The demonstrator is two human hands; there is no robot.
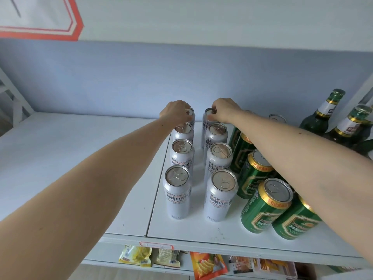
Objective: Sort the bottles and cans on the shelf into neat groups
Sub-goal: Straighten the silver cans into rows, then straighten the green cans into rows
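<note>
the light is soft, even and cool, rather flat, with a bluish cast on the wall (121,77) and the white shelf (70,148). shadows are faint, only pale smudges beside the white cans (177,190). dull sheen sits on the can lids and the green bottles (323,114). wide-angle bending curves the shelf edge and stretches both forearms near the corners; the far cans look slightly soft

On the shelf (80,150): two rows of tall cans (217,158) left, shorter cans (264,205) just right, bottles (321,116) behind at far right.
</note>
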